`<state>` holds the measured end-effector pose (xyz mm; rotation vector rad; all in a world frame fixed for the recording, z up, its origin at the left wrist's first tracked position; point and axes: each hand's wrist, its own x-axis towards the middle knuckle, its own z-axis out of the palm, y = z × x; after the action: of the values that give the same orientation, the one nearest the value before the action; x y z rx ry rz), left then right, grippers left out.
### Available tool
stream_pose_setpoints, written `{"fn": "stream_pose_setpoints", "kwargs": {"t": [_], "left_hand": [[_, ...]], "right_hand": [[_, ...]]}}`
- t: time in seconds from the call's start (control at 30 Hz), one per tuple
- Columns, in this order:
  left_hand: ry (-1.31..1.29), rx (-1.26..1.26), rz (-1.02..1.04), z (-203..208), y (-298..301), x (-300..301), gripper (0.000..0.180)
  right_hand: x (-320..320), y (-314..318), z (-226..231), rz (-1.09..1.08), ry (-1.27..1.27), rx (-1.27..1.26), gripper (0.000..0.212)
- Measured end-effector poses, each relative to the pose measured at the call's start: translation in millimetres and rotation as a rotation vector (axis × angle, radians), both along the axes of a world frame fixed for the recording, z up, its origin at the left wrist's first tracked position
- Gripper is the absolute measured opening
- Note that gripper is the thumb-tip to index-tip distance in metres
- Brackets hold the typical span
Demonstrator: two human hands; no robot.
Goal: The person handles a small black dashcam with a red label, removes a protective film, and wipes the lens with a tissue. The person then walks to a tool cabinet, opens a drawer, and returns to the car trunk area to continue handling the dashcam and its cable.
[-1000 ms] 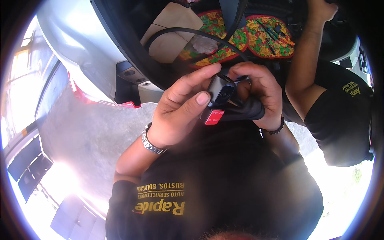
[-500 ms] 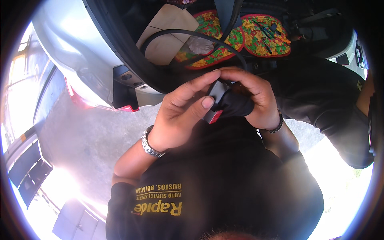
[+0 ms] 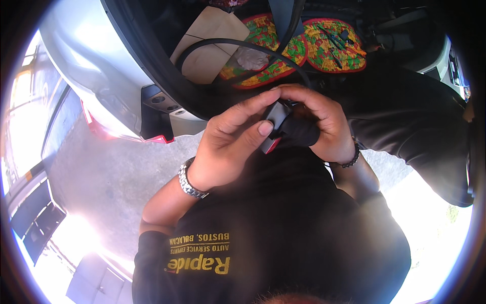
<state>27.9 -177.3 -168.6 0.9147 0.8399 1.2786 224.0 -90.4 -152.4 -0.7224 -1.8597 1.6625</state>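
Above my black shirt, both hands are raised together around a small black device (image 3: 274,115) with a smooth flat face and a red strip along its lower edge. I cannot make out its exact kind. My left hand (image 3: 228,139), with a metal watch at the wrist, is closed on it, thumb pressed to the flat face. The fingers of my right hand (image 3: 331,121), which has a beaded bracelet, curl round its dark rounded side. The two hands' index fingertips meet at the top. My right palm and the device's far side are partly hidden.
Ahead is the open car's interior, with a loose black rubber strip (image 3: 223,40), a tan panel (image 3: 205,63), a crumpled clear bag (image 3: 251,58) and patterned mats (image 3: 324,38) bearing tools. A white body panel (image 3: 86,45) curves at left. Someone's dark-clothed leg (image 3: 405,111) lies at right.
The device has tilted slightly between my fingers, and less of its red strip shows. My hands hold nearly the same place. The dark-clothed person at right has shifted a little.
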Motion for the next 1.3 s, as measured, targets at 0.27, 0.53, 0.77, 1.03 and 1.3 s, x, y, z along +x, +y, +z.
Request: {"fn": "stream_pose_setpoints", "kwargs": {"t": [0.27, 0.53, 0.77, 1.03, 1.3], "left_hand": [[0.033, -0.018, 0.008, 0.4, 2.3, -0.1, 0.044], [0.065, 0.013, 0.026, -2.3, 7.2, 1.5, 0.043], [0.013, 0.001, 0.006, -5.1, 7.8, 0.3, 0.043], [0.036, 0.000, 0.033, -3.7, 4.8, 4.5, 0.042], [0.034, -0.039, 0.000, -0.5, 2.0, 6.0, 0.042]], "right_hand": [[1.2, 5.9, -2.3, 0.020, -0.023, 0.057, 0.044], [3.3, 6.2, -3.8, -0.006, -0.050, 0.026, 0.043], [3.4, 6.0, -6.6, -0.012, -0.046, 0.066, 0.043], [7.6, 1.3, -3.9, -0.002, -0.069, 0.037, 0.047], [10.2, 0.4, -3.6, 0.030, -0.024, 0.011, 0.054]]}}
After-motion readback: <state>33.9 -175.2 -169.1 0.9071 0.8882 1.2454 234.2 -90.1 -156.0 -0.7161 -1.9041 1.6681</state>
